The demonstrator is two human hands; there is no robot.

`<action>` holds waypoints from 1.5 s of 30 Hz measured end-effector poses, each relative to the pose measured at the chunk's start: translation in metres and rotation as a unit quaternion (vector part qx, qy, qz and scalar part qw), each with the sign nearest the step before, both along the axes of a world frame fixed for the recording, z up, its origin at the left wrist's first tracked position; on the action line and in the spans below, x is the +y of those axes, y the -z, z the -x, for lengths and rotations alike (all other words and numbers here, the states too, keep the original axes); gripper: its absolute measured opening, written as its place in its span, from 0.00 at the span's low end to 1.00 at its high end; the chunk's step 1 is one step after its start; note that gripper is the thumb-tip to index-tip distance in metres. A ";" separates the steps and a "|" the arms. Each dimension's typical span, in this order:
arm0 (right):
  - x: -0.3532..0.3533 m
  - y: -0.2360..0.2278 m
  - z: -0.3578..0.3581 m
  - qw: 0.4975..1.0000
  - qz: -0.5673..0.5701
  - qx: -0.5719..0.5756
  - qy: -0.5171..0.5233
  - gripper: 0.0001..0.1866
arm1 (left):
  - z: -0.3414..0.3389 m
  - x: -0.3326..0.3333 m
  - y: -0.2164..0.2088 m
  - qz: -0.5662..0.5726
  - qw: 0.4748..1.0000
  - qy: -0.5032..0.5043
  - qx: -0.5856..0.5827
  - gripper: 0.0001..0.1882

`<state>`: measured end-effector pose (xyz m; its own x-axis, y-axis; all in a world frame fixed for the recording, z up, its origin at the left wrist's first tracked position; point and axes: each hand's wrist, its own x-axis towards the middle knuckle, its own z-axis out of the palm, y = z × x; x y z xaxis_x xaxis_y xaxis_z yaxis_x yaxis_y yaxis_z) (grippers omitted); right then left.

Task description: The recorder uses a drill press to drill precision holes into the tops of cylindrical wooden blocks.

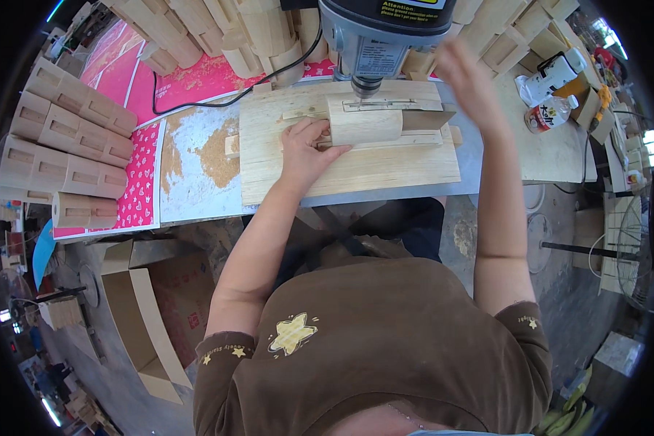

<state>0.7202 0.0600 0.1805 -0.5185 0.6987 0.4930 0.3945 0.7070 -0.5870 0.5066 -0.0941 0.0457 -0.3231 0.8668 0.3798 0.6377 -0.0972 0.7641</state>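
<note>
A pale wooden cylinder (363, 120) lies on its side in a jig on a flat wooden board (283, 174). My left hand (305, 151) has its thumb and fingers closed around the cylinder's left end. The chuck of a drill press (366, 86) points down just behind and above the cylinder; whether its bit touches the wood I cannot see. My right hand (463, 78) is raised at the right side of the drill press head (374, 47). Motion smears its fingers, and whatever they may touch is hidden. A flat piece (425, 122) sticks out from the cylinder's right end.
Slotted wooden cylinders (73, 134) are stacked at left, and more (261, 36) stand behind. A black cable (229, 103) crosses the table. Sawdust (221, 156) lies left of the board. Bottles (548, 114) stand at right; an open cardboard box (149, 320) sits on the floor.
</note>
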 end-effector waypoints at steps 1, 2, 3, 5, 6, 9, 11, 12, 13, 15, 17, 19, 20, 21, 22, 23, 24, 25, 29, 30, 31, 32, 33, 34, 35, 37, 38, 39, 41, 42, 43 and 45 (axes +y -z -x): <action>0.002 0.031 -0.012 0.996 -0.045 -0.072 -0.028 0.11 | 0.002 -0.001 -0.004 0.006 1.000 0.018 -0.008 0.22; -0.007 0.051 -0.015 0.992 -0.037 -0.112 -0.043 0.12 | 0.006 -0.003 -0.009 0.007 1.000 0.015 -0.009 0.22; -0.020 0.062 -0.017 0.986 -0.026 -0.151 -0.060 0.13 | 0.011 -0.011 -0.016 0.017 0.998 0.019 -0.054 0.21; -0.027 0.063 -0.017 0.984 -0.027 -0.159 -0.081 0.13 | 0.026 -0.028 -0.024 0.030 0.995 0.011 -0.100 0.20; -0.029 0.063 -0.018 0.981 -0.029 -0.166 -0.093 0.14 | 0.036 -0.039 -0.026 0.004 0.999 0.033 -0.040 0.19; -0.035 0.059 -0.025 0.985 -0.016 -0.124 -0.122 0.15 | 0.058 -0.073 -0.041 -0.016 0.999 0.036 -0.020 0.18; -0.043 0.060 -0.024 0.984 -0.002 -0.120 -0.133 0.15 | 0.071 -0.092 -0.050 -0.002 0.997 0.058 -0.054 0.17; -0.050 0.057 -0.023 0.984 0.017 -0.128 -0.125 0.15 | 0.071 -0.099 -0.054 0.020 0.990 0.066 -0.123 0.16; -0.054 0.055 -0.021 0.983 0.037 -0.135 -0.116 0.15 | 0.072 -0.105 -0.061 0.021 0.991 0.058 -0.122 0.16; -0.055 0.055 -0.019 0.980 0.014 -0.148 -0.129 0.15 | 0.072 -0.114 -0.076 0.052 0.979 0.047 -0.193 0.17; -0.052 0.054 -0.025 0.977 -0.011 -0.161 -0.136 0.15 | 0.089 -0.130 -0.084 0.062 0.980 0.018 -0.190 0.16; -0.048 0.055 -0.036 0.982 0.034 -0.156 -0.105 0.15 | 0.102 -0.146 -0.087 0.061 0.968 -0.048 -0.238 0.14; -0.049 0.054 -0.037 0.981 0.033 -0.153 -0.112 0.15 | 0.113 -0.151 -0.087 0.054 0.960 -0.069 -0.266 0.12; -0.051 0.051 -0.035 0.980 0.047 -0.155 -0.117 0.15 | 0.122 -0.154 -0.090 0.047 0.951 -0.090 -0.293 0.11; -0.053 0.050 -0.034 0.978 0.060 -0.157 -0.122 0.15 | 0.122 -0.157 -0.091 0.044 0.951 -0.098 -0.288 0.11; -0.057 0.052 -0.032 0.978 0.058 -0.152 -0.132 0.15 | 0.119 -0.158 -0.092 0.053 0.925 -0.149 -0.345 0.09; -0.060 0.052 -0.031 0.977 0.042 -0.158 -0.137 0.14 | 0.118 -0.155 -0.092 0.058 0.894 -0.191 -0.402 0.08; -0.063 0.054 -0.030 0.976 0.025 -0.163 -0.143 0.14 | 0.119 -0.154 -0.090 0.052 0.894 -0.194 -0.400 0.08; -0.073 0.054 -0.027 0.980 0.043 -0.154 -0.122 0.14 | 0.106 -0.149 -0.093 0.073 0.834 -0.180 -0.516 0.11; -0.075 0.054 -0.028 0.980 0.044 -0.157 -0.117 0.14 | 0.100 -0.146 -0.094 0.079 0.822 -0.178 -0.535 0.11; -0.075 0.056 -0.026 0.982 0.033 -0.136 -0.128 0.15 | 0.093 -0.143 -0.095 0.088 0.809 -0.174 -0.555 0.11; -0.075 0.058 -0.025 0.984 0.023 -0.115 -0.136 0.16 | 0.084 -0.139 -0.098 0.098 0.813 -0.164 -0.550 0.12; -0.074 0.060 -0.024 0.984 0.026 -0.119 -0.126 0.16 | 0.075 -0.135 -0.095 0.105 0.812 -0.157 -0.552 0.12; -0.073 0.061 -0.022 0.984 0.019 -0.114 -0.135 0.15 | 0.068 -0.129 -0.092 0.133 0.822 -0.165 -0.528 0.13; -0.071 0.062 -0.022 0.984 0.012 -0.109 -0.142 0.15 | 0.061 -0.123 -0.089 0.161 0.832 -0.171 -0.503 0.14; -0.066 0.064 -0.022 0.985 0.007 -0.107 -0.137 0.15 | 0.051 -0.113 -0.082 0.179 0.835 -0.143 -0.500 0.15; -0.065 0.065 -0.024 0.984 -0.002 -0.102 -0.145 0.15 | 0.047 -0.109 -0.079 0.180 0.829 -0.157 -0.507 0.15; -0.066 0.063 -0.025 0.986 0.004 -0.106 -0.131 0.15 | 0.043 -0.106 -0.076 0.180 0.821 -0.172 -0.513 0.16; -0.064 0.058 -0.027 0.983 0.011 -0.117 -0.140 0.15 | 0.039 -0.097 -0.075 0.188 0.822 -0.151 -0.515 0.17; -0.063 0.059 -0.028 0.983 -0.006 -0.115 -0.142 0.15 | 0.035 -0.091 -0.076 0.191 0.829 -0.133 -0.509 0.18; -0.062 0.061 -0.030 0.984 -0.006 -0.114 -0.136 0.15 | 0.030 -0.086 -0.076 0.192 0.835 -0.116 -0.502 0.19; -0.062 0.065 -0.030 0.985 -0.002 -0.108 -0.132 0.15 | 0.022 -0.071 -0.065 0.197 0.835 -0.090 -0.506 0.20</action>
<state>0.7506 -0.0016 0.1153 -0.7746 0.5243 0.3536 0.3121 0.8033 -0.5073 0.4845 -0.1655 0.1102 -0.4441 0.7630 -0.4697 -0.3771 0.3163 0.8705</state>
